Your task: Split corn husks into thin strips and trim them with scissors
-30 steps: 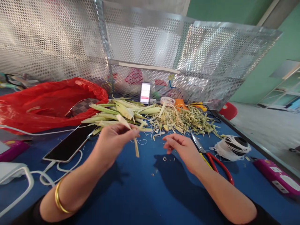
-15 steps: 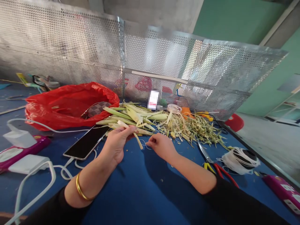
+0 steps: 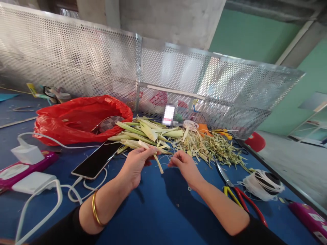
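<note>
My left hand (image 3: 139, 163) is closed in a pinch on a pale, husk-like plant strip (image 3: 158, 164), whose narrow end points down toward me. A thin white thread (image 3: 162, 157) loops between this strip and my right hand (image 3: 184, 165). The fingers of my right hand are pinched together at the thread's end. Just behind both hands lies a pile of long yellow-green husk-like leaves (image 3: 143, 132). To its right is a heap of dry, thin plant trimmings (image 3: 217, 146).
A red plastic bag (image 3: 63, 122) and a dark phone (image 3: 95, 160) lie left, among white cables and chargers (image 3: 33, 182). Red-and-yellow-handled scissors (image 3: 238, 194) and a thread spool (image 3: 265, 182) are right. A lit phone (image 3: 168, 115) stands before the perforated metal screen (image 3: 176, 68).
My view has shifted, so the scene sits slightly lower and to the right. My right hand has moved a little away from my left, with the thread still between them.
</note>
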Available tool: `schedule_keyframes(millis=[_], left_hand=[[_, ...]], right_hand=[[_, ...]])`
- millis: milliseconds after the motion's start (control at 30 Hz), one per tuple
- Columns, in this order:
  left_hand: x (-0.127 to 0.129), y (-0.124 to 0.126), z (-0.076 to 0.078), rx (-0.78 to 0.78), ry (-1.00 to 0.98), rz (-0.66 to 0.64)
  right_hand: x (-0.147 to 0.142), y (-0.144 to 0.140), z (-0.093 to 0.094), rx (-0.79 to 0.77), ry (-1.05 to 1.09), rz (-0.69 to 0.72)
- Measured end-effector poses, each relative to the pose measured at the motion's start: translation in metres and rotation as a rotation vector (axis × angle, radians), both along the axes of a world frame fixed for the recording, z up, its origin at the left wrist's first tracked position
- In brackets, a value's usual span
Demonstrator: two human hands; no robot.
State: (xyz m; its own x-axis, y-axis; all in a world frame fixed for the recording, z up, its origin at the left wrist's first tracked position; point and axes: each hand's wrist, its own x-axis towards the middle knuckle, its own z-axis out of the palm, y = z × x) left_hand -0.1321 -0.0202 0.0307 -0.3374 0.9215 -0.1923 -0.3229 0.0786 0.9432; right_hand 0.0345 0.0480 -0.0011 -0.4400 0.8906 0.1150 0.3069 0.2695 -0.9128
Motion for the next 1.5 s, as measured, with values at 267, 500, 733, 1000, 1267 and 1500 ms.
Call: schedule_keyframes(millis=[267, 500, 733, 1000, 1267, 1500], left_hand=[[0.048, -0.001, -0.004, -0.164, -0.203, -0.253], [0.064, 0.005, -0.015, -0.204, -0.1, -0.424], [0.06, 0.005, -0.021, -0.194, -0.136, -0.32], [0.064, 0.003, -0.027, -0.165, -0.14, -0.36], [0.06, 0.002, -0.023, -0.2, -0.252, -0.482], [0.061, 0.003, -0.022, -0.215, -0.125, -0.431]], right_hand=[[0.044, -0.02, 0.018, -0.498, 0.451, 0.048], [0.053, -0.022, 0.024, -0.548, 0.29, 0.047], [0.052, -0.024, 0.02, -0.554, 0.217, 0.01], [0.042, -0.034, 0.007, -0.478, 0.355, -0.028], [0.039, -0.036, 0.002, -0.375, 0.393, -0.171], [0.04, -0.035, 0.002, -0.331, 0.387, -0.198]])
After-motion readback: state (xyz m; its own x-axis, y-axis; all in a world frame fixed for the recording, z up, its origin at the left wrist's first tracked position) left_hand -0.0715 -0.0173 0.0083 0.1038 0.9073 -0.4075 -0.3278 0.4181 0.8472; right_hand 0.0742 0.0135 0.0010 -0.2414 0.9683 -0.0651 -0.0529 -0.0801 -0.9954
